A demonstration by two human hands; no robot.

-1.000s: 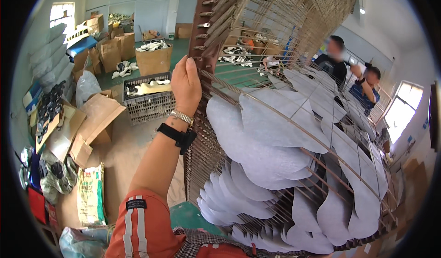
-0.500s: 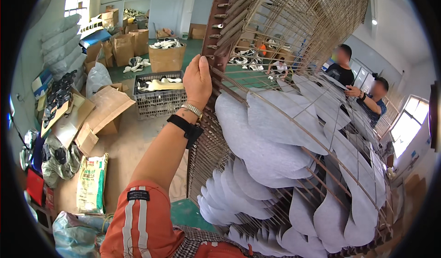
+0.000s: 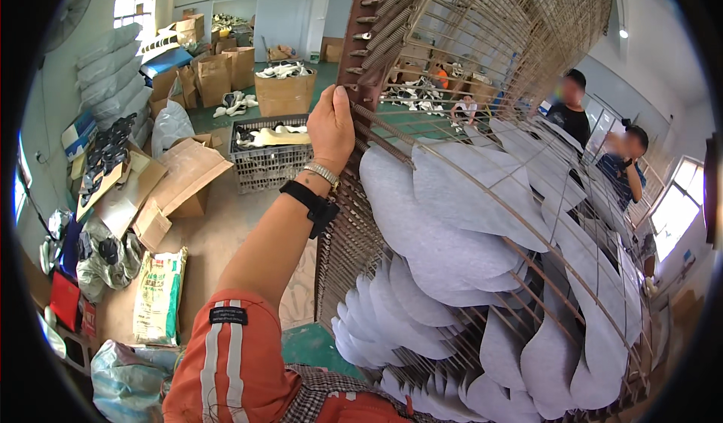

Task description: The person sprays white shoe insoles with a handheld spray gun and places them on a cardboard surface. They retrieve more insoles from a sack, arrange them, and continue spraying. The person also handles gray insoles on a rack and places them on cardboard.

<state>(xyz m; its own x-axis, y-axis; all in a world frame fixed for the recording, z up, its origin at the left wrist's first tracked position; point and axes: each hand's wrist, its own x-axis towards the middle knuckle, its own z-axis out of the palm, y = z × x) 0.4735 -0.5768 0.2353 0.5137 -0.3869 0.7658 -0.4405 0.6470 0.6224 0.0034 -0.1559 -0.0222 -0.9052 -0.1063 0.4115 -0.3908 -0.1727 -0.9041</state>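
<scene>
My left hand point(image 3: 332, 125) is closed around the rusty metal edge of a tall drying rack point(image 3: 363, 84), with the thumb on top. Coil springs point(image 3: 392, 27) line that edge, and thin wire shelves fan out from it to the right. Pale grey, insole-shaped sheets point(image 3: 444, 212) lie on the wires in overlapping layers, their rounded ends hanging over. A metal bracelet watch and a black wrist device point(image 3: 307, 201) sit on my left wrist. My right hand is out of sight.
Left stand a black crate point(image 3: 271, 171) of shoe parts, cardboard cartons point(image 3: 285, 95), a torn box point(image 3: 184, 174) and a printed sack point(image 3: 160, 299) on the floor. Two people point(image 3: 568, 114) are beyond the rack at the right; another person point(image 3: 465, 110) is low down behind the wires.
The view has shifted slightly, moving the scene a little to the right. My left hand keeps its hold on the rack. The far-right person's hand has moved from the sheets up toward the head.
</scene>
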